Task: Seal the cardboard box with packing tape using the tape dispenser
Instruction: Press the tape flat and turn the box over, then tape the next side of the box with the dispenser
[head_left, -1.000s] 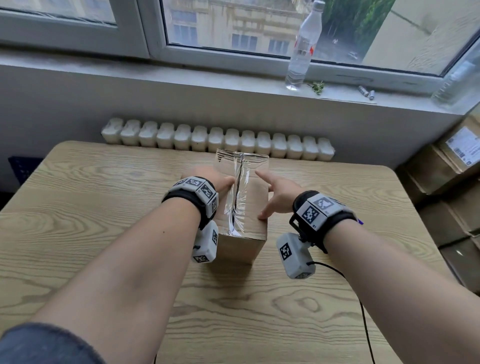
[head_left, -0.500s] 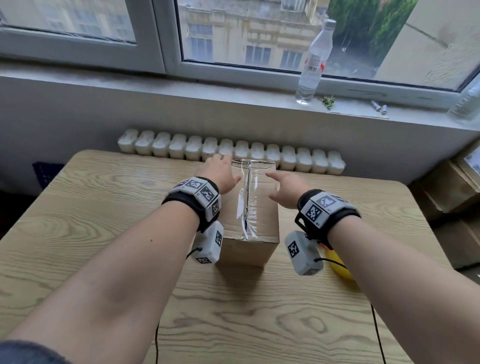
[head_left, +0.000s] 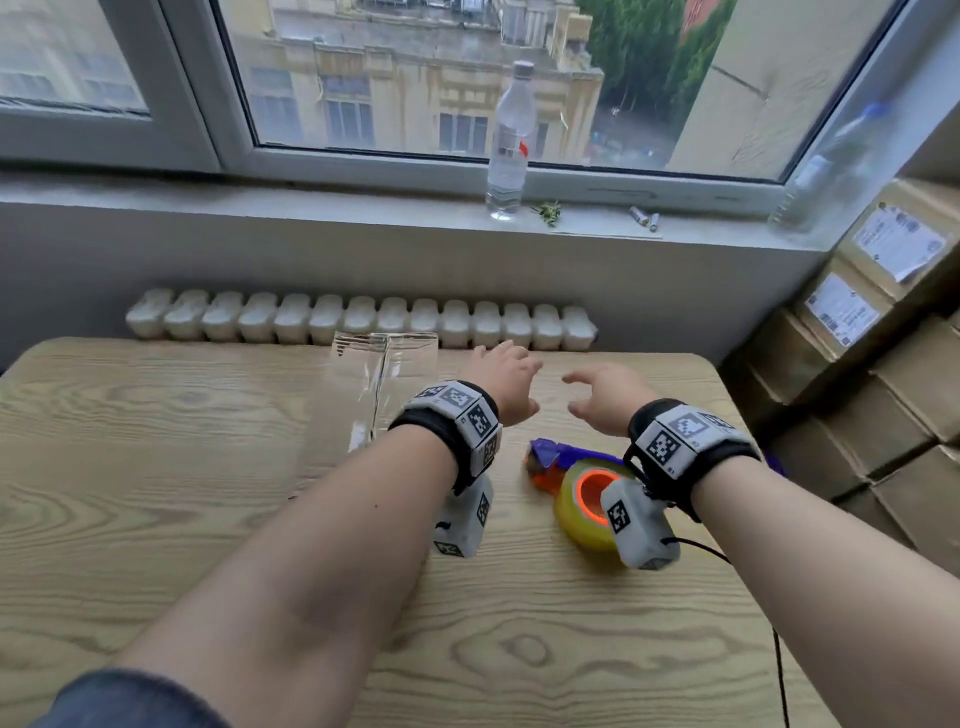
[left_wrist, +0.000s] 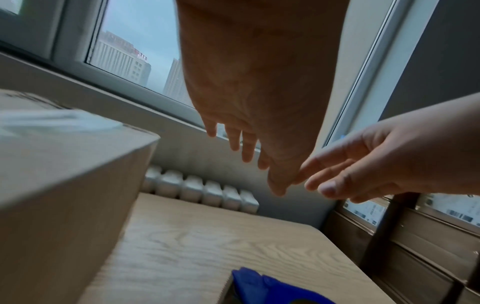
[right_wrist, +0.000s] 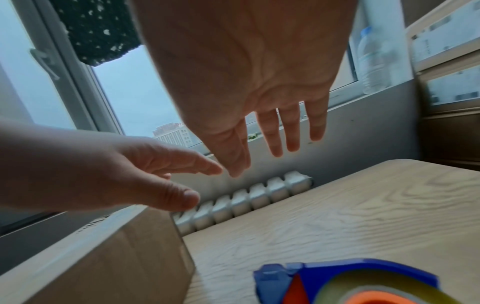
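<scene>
Both hands hang loose-fingered and empty above the bench (head_left: 156, 519), the left hand (head_left: 506, 379) beside the right hand (head_left: 605, 397). The taped cardboard box (head_left: 374, 395) sits to their left, and the tape dispenser (head_left: 576, 483) lies just nearer, under the right wrist.

We have taken both hands off the cardboard box (head_left: 382, 384): our left hand (head_left: 506, 382) and right hand (head_left: 605, 397) now hang empty to its right, fingers loose, above the table (head_left: 156, 467). They hover over the tape dispenser (head_left: 576, 486).
</scene>
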